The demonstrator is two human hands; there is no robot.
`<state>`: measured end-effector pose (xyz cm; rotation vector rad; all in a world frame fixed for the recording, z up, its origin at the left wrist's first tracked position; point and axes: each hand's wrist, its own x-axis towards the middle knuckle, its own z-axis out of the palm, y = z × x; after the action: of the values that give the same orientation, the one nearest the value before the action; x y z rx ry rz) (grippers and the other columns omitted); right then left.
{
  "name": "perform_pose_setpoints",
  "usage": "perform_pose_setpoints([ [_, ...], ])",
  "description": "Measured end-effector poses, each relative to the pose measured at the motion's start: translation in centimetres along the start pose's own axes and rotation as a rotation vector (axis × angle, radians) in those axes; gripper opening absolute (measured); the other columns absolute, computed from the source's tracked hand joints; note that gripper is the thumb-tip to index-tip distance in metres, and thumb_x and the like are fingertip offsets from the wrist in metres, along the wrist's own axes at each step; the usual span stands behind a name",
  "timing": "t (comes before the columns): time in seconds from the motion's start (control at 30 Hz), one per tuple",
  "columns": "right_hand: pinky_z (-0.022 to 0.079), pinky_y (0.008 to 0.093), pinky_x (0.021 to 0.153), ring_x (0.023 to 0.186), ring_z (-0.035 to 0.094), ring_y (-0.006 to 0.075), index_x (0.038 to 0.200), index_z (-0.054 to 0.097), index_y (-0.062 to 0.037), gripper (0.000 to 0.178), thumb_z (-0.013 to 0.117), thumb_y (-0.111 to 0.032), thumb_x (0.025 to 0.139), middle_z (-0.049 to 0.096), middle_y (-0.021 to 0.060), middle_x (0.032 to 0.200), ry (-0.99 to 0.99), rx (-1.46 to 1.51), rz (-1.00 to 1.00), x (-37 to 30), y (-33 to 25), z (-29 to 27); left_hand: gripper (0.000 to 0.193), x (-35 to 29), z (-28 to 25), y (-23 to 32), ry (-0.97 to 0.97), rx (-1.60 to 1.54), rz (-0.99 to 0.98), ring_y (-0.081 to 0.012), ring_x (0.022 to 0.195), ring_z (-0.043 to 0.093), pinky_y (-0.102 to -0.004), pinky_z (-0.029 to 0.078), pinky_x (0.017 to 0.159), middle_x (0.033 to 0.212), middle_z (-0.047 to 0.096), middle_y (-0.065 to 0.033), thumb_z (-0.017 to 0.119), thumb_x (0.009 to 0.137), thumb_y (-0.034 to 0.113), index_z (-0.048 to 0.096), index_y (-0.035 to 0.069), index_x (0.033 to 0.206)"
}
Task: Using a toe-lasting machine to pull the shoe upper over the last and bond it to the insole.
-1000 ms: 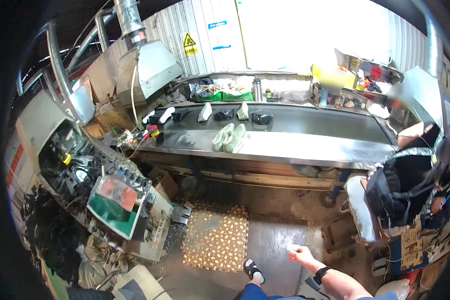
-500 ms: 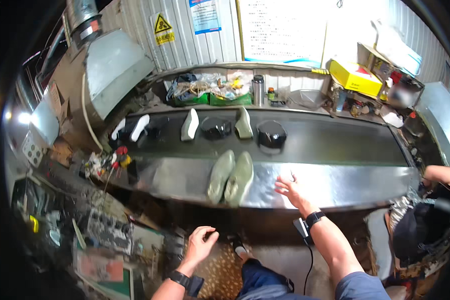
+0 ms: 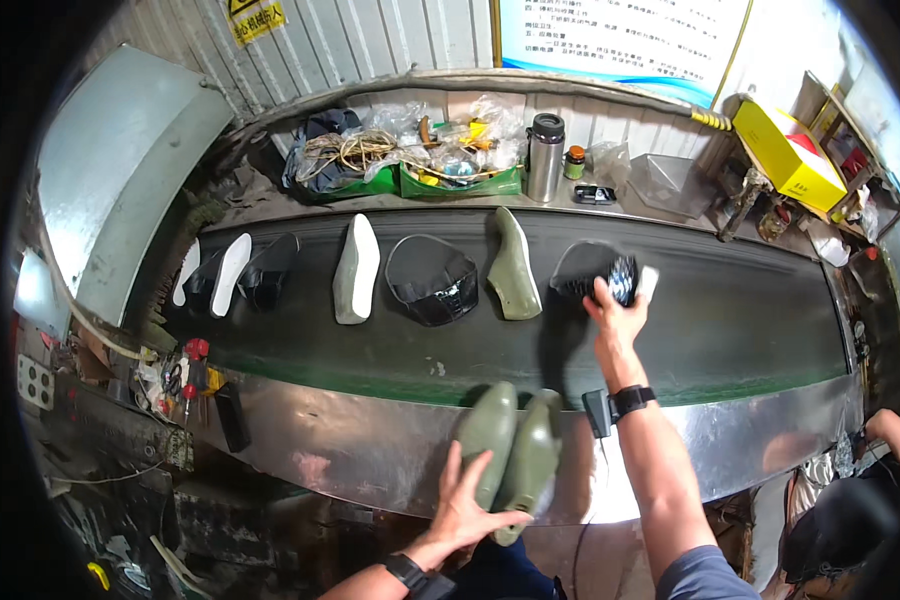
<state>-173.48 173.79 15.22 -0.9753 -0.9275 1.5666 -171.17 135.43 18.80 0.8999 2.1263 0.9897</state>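
Two green shoe lasts lie side by side on the metal bench front, toes pointing away from me. My left hand rests over their heel ends, fingers spread along the left last and thumb across the right one's heel. On the dark belt, my right hand pinches a glossy black shoe upper, blurred by motion, with a pale piece beside my fingers. Left of it stand a green last with its side turned to me, another black upper, and a last with a white sole.
Further left on the belt are more white-soled pieces and black uppers. Behind it stand a steel flask, a clear tray and green bins of scraps. Another person's arm shows at the right edge.
My left hand has come up from below the bench onto the lasts. The right hand has reached forward to the belt and taken hold of the black upper. The view has moved closer.
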Motion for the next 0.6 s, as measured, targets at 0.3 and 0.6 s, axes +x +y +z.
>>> perform_pose_setpoints([
  [0.3,0.052,0.0479,0.098,0.122,0.044,0.0432,0.134,0.051,0.0004,0.085,0.091,-0.034,0.067,0.038,0.0222,0.14,-0.471,-1.503,-0.487,-3.1,7.1,10.1,0.108,1.3,2.0,0.6,-0.007,0.083,0.014,-0.0528,0.148,0.02,-0.0564,0.027,0.118,0.159,0.008,-0.0382,0.095,0.063,0.049,0.043,0.011,0.15],
  [0.6,0.045,0.0391,0.107,0.124,0.056,0.0363,0.147,0.039,0.0048,0.1,0.086,-0.024,0.064,0.056,0.0252,0.133,-0.41,-1.129,-0.348,-6.5,-1.6,10.6,0.073,2.2,-10.1,-4.8,0.033,-0.609,-0.147,-0.0245,0.127,0.058,-0.0388,0.047,0.109,0.137,0.06,-0.0196,0.083,0.086,0.032,0.05,0.001,0.143],
])
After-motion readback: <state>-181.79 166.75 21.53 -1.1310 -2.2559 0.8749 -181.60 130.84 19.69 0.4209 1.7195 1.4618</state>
